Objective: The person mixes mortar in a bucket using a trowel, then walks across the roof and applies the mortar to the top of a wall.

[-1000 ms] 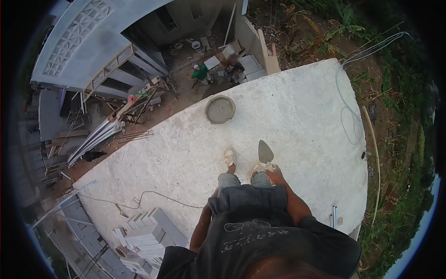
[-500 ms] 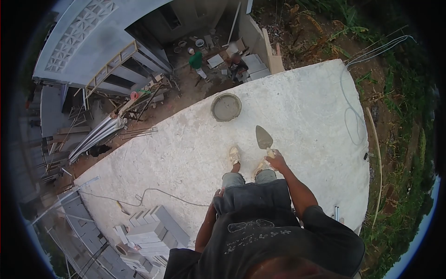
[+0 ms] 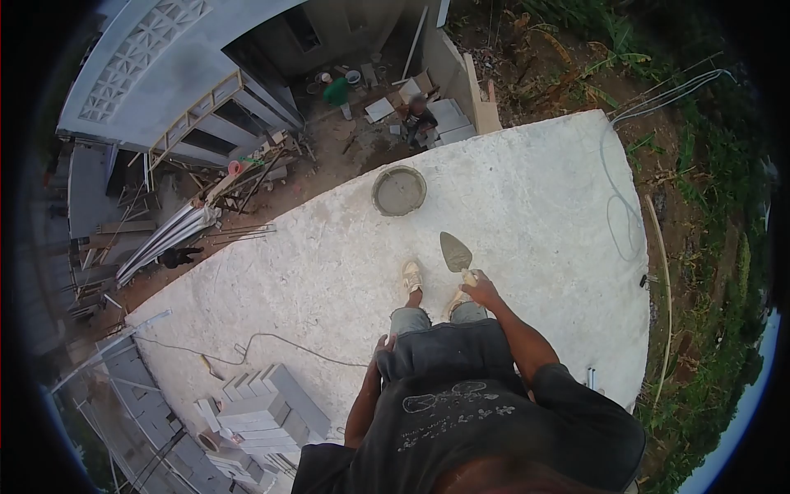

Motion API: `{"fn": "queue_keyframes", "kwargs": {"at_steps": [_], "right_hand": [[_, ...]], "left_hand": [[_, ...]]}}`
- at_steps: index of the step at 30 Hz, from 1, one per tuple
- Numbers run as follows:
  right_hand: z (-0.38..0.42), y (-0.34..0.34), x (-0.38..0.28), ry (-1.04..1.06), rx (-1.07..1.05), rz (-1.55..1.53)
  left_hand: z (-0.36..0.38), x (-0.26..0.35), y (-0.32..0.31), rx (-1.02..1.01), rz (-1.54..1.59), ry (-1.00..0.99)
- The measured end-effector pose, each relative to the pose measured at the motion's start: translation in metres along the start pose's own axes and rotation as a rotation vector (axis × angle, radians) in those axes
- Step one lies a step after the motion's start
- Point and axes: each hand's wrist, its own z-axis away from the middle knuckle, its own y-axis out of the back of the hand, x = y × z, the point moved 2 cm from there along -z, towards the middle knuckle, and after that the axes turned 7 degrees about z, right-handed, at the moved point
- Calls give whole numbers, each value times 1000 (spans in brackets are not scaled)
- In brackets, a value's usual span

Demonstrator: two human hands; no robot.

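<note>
My right hand (image 3: 481,290) is closed around the pale handle of a pointed trowel (image 3: 455,252), whose blade is grey with mortar. The blade hangs over the slab, in front of my right shoe. My left hand (image 3: 383,346) is by my hip at the hem of the dark shirt; its visible fingers look loose and apart, and nothing shows in them. Beyond my feet, a round pan of wet mortar (image 3: 399,191) sits on the pale concrete slab (image 3: 321,255), out of reach of the trowel.
The slab's far edge drops to a lower yard with two people (image 3: 420,115), boards and poles. Grey blocks (image 3: 267,412) are stacked at the lower left, with a cable (image 3: 304,342) nearby. Wire (image 3: 613,177) lies at the right edge, above planted ground.
My right hand has shifted slightly left and down with the trowel, and the blade points further left. Below, the person in green leans further over. My left hand stays at my hip.
</note>
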Motion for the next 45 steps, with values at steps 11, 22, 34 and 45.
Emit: {"fn": "queue_keyframes", "kwargs": {"at_steps": [11,22,34,45], "right_hand": [[-30,-22,0,166,-31,107],[45,-57,-144,378,-271,376],[95,-86,-150,689,-399,387],[49,7,87,-10,-287,551]], "left_hand": [[-48,-49,-1,40,82,-57],[104,176,-24,-234,564,-266],[102,203,-20,-282,1227,-136],[83,69,75,147,472,35]]}}
